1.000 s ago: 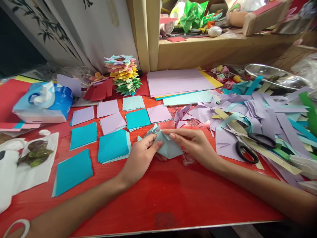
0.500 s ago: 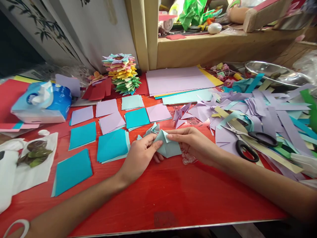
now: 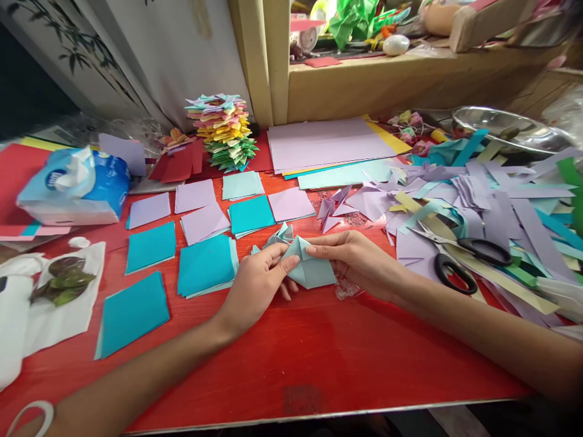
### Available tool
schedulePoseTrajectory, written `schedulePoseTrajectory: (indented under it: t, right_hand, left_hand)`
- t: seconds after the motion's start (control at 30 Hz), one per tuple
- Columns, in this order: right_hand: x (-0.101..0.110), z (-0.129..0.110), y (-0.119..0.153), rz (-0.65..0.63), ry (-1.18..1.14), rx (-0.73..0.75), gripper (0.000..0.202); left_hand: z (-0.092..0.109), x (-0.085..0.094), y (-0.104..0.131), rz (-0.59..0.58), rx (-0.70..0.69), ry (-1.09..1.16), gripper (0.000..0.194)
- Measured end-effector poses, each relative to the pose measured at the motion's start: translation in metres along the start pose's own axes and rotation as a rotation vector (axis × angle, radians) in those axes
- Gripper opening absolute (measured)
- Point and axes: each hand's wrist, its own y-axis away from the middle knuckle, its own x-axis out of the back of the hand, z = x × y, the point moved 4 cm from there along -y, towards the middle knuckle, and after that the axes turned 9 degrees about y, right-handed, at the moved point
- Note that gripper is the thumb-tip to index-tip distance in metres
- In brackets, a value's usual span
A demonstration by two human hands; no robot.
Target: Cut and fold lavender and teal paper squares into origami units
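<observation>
My left hand pinches the left corner of the pale blue folded paper, thumb on top; my right hand pinches its upper right edge — the piece sits just above the red tabletop, about mid-width, back from the near edge. Teal squares lie just left of my left hand. Scissors rest on paper strips toward the right edge.

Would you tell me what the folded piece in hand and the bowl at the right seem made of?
The folded piece looks like thin matte paper: pale blue, with sharp creases. The bowl appears to be polished metal, judging by its shiny grey reflective rim.
</observation>
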Motion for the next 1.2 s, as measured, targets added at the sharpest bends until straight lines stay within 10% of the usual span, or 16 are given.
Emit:
schedulePoseTrajectory:
  t: [1.2]
  right_hand:
    - [0.0034,0.0029,-0.0027,0.002,0.077,0.021,0.023]
  left_hand:
    - [0.0007,0.0003,-0.002,0.015,0.006,-0.011,0.031]
